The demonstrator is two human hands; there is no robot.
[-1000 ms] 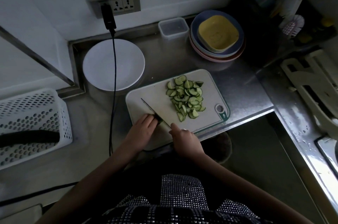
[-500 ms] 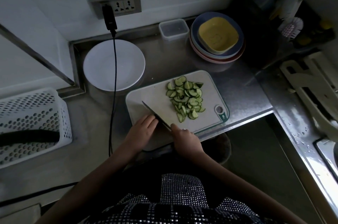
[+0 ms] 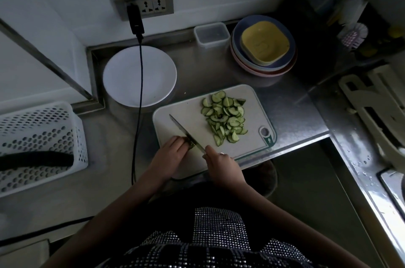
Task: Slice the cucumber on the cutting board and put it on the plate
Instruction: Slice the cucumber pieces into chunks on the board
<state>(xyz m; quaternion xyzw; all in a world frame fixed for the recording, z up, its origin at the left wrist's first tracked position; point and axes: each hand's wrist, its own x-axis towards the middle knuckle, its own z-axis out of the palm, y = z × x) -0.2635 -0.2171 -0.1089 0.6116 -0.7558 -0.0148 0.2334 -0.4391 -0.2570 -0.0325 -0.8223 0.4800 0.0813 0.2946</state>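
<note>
A small kitchen, seen from above. A stainless-steel counter (image 3: pixel 285 105) runs along a white wall and turns a corner toward a wet draining surface (image 3: pixel 359 171). Kitchenware shows the use: a cutting board (image 3: pixel 186 114) with sliced cucumber (image 3: pixel 225 117), a white plate (image 3: pixel 122 77), stacked coloured dishes (image 3: pixel 263 48), a plastic food box (image 3: pixel 211 33), a dish brush (image 3: pixel 354 34) and a perforated basket (image 3: pixel 41 136). A wall socket (image 3: pixel 151 4) sits above.

knife (image 3: pixel 186 133) tip fwd, cucumber stub (image 3: pixel 190 143) shorter

White perforated basket (image 3: pixel 41 142), clear lidded container (image 3: pixel 211 34), stacked bowls (image 3: pixel 264 46), wall socket (image 3: pixel 151 4), black cable (image 3: pixel 140 83)
</note>
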